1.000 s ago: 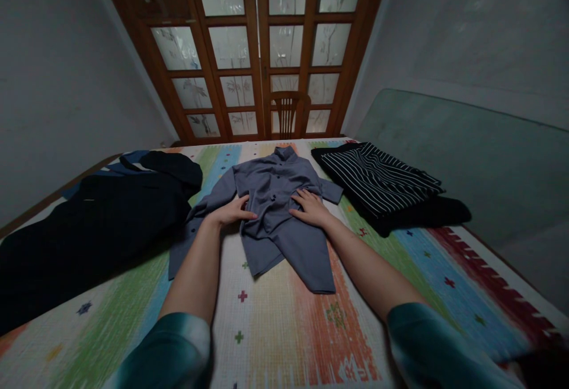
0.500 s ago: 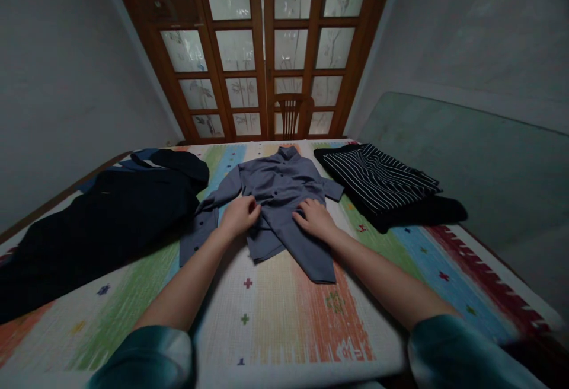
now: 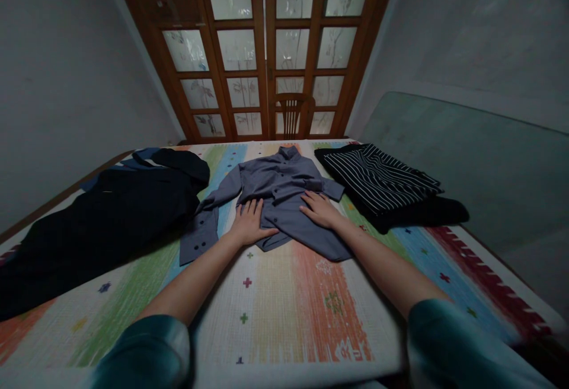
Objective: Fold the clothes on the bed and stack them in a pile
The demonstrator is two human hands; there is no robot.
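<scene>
A grey-purple button-up shirt (image 3: pixel 278 178) lies front side up on the table, its collar toward the far edge. One sleeve reaches out to the left with its buttoned cuff flat on the cloth. My left hand (image 3: pixel 249 225) rests with spread fingers on the shirt's lower left side. On the lower right side, my right hand (image 3: pixel 320 209) lies flat, fingers stretched out over the fabric. Loose folds run between the two hands, and the hem is uneven. Parts of the shirt beneath my palms are hidden.
Dark navy clothing (image 3: pixel 115 217) is heaped along the left. At the right sit a black-and-white striped garment (image 3: pixel 382 178) and a black one (image 3: pixel 418 214) under it. A colourful striped tablecloth (image 3: pixel 280 306) covers the table; a wooden chair (image 3: pixel 291 113) stands beyond it.
Both hands have flattened out from a pinched or curled pose. The shirt's lower right part has shifted up and to the right, and its hem sits farther from me.
</scene>
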